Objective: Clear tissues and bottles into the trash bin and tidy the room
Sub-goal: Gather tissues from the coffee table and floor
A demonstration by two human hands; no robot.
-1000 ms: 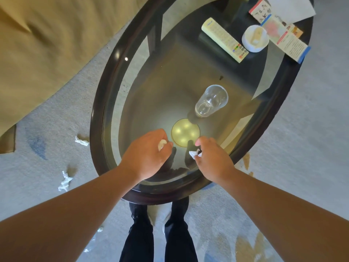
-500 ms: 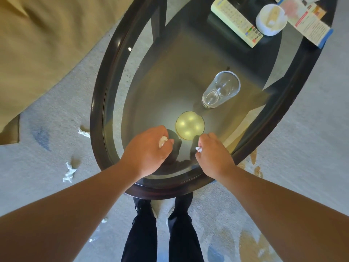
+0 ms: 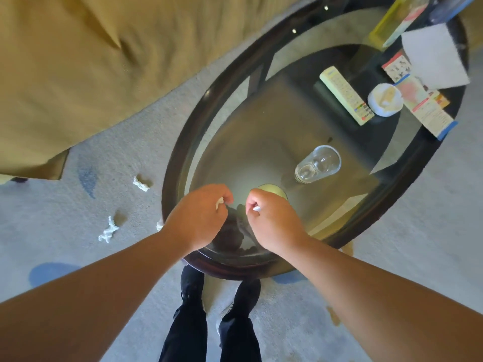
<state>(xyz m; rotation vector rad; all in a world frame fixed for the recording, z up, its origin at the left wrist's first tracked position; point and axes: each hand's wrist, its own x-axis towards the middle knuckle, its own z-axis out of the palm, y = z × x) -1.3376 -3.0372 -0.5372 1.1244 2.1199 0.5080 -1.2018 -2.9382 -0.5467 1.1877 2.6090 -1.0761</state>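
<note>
**Two fists, two bits of tissue**

A small white tissue scrap (image 3: 219, 203) peeks out of the left hand (image 3: 199, 217), which is curled tight around it. Another white scrap (image 3: 256, 209) sticks out of the closed right hand (image 3: 271, 220). Both hands are over the near end of the glass table (image 3: 180, 158), close together but not touching. A clear cup (image 3: 317, 163) stands just past them. More crumpled tissues (image 3: 107, 229) lie on the carpet (image 3: 65, 220) to the left.

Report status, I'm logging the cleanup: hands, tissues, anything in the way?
Left hand shut on tissue wad; right hand shut on tissue scrap. Floor tissues remain. Glass nearby, not blocking.
</note>
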